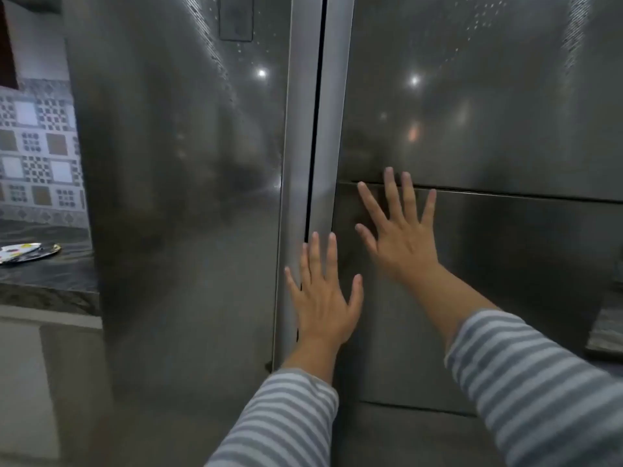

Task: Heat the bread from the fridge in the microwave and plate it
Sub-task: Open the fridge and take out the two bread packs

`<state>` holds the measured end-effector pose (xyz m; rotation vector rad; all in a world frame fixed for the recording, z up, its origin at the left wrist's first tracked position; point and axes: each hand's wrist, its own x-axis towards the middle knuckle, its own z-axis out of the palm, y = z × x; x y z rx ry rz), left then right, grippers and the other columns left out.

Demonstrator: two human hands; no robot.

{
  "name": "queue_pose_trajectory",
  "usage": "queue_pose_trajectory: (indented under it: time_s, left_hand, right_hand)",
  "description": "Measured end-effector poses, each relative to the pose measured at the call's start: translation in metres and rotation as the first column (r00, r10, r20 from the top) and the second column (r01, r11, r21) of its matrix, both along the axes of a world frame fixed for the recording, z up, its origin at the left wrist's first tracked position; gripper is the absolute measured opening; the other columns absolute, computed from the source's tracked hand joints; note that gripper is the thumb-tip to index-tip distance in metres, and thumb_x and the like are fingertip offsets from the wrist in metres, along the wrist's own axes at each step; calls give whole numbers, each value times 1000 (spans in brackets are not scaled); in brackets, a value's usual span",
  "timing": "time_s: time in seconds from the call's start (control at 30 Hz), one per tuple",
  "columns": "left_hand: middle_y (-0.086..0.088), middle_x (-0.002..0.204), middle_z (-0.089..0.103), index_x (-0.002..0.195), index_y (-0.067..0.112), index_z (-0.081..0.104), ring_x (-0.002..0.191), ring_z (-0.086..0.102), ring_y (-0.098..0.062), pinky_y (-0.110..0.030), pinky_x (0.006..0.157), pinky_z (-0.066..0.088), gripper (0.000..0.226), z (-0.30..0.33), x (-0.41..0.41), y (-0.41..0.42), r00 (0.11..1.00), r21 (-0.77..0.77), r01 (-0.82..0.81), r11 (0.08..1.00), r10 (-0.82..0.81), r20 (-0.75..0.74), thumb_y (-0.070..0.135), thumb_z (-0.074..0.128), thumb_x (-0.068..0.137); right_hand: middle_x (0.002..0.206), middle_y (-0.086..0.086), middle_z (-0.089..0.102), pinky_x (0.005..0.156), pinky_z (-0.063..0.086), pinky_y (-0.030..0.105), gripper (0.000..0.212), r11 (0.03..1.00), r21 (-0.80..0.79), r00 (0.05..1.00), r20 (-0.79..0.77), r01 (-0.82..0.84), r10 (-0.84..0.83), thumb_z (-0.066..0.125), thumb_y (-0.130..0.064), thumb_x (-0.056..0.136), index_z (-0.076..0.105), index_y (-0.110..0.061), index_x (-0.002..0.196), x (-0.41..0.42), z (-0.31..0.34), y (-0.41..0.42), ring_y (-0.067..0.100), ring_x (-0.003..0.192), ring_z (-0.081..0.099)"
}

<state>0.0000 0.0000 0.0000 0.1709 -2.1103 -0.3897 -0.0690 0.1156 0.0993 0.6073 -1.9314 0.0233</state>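
Two hands laid flat against the closed doors of a steel fridge [472, 129].

The left hand [323, 305] lies with fingers straight and spread over the dark vertical gap [312, 163] between the left door [185, 197] and the right door [488, 96]; the right hand [401, 241] lies higher, fingers straight and fanned wide, its fingertips crossing the horizontal seam [505, 195] of a panel in the right door; neither hand pinches or curls round anything; both sleeves [539, 382] are grey-and-white striped; both doors are shut, so the fridge's contents cannot be seen and the bread is not in view; at far left a patterned plate [30, 252] sits on a dark stone counter [50, 281] below a tiled wall [37, 146]; whether the plate holds anything cannot be told.
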Motion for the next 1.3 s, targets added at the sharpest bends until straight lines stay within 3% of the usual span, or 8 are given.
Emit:
queue_pose_trajectory:
  time_s: [0.1, 0.23, 0.43, 0.6, 0.8, 1.07, 1.3]
  left_hand:
    - [-4, 162, -3, 152, 27, -11, 149, 2, -24, -56, 116, 15, 79, -3, -31, 7, 999, 91, -43, 995, 44, -13, 60, 25, 90]
    - [-11, 156, 23, 153, 16, 3, 133, 37, -29, -48, 101, 40, 89, -12, -59, 14, 992, 130, -71, 989, 84, -91, 62, 36, 85]
    - [-17, 134, 39, 152, 16, 5, 114, 48, -29, -37, 81, 51, 92, -13, -67, 17, 985, 172, 1, 985, 29, -171, 64, 43, 84]
    - [-13, 113, 43, 151, 26, -9, 87, 51, -22, -30, 64, 46, 92, -9, -57, 18, 996, 206, -7, 979, 24, -83, 68, 39, 85]
    - [-11, 122, 35, 139, 34, -31, 95, 48, -23, -36, 78, 49, 96, 2, -44, 19, 998, 261, 46, 964, -58, 40, 66, 43, 87]
    - [-12, 120, 36, 138, 33, -34, 94, 48, -23, -35, 78, 48, 97, 0, -22, 30, 998, 241, -38, 970, 26, 55, 65, 42, 88]
    - [-11, 114, 38, 144, 29, -25, 83, 52, -26, -37, 67, 46, 91, -2, 37, 47, 998, 211, 43, 977, -52, 38, 51, 47, 93]
  right_hand:
    - [161, 10, 6, 113, 3, 65, 61, 999, 46, 995, -101, 2, 3, 32, -52, 96, 12, -36, 151, -26, 11, -5, 33, 148, 3]
    - [160, 11, 9, 111, 5, 67, 58, 998, 57, 980, -200, -8, 19, 31, -54, 97, 18, -38, 151, -43, 8, -4, 35, 147, 7]
    - [159, 12, 17, 109, 10, 69, 56, 999, 26, 970, -239, -34, 40, 28, -54, 96, 23, -39, 149, -45, 8, -8, 36, 146, 13]
    - [159, 12, 15, 110, 8, 69, 56, 999, 25, 979, -204, -25, 30, 29, -54, 97, 20, -39, 150, -42, 9, -8, 37, 146, 11]
    - [161, 11, 6, 111, 5, 68, 59, 998, 57, 993, -115, -20, 27, 28, -54, 98, 9, -40, 151, -35, 10, -5, 36, 147, 5]
    - [161, 11, 6, 112, 3, 66, 57, 998, 56, 994, -104, -18, 24, 23, -55, 98, 9, -40, 151, -15, 8, 5, 36, 147, 4]
    - [161, 13, 6, 113, 6, 64, 58, 1000, -9, 1000, -26, -10, 10, 26, -50, 98, 9, -36, 152, 43, 1, 23, 35, 147, 3]
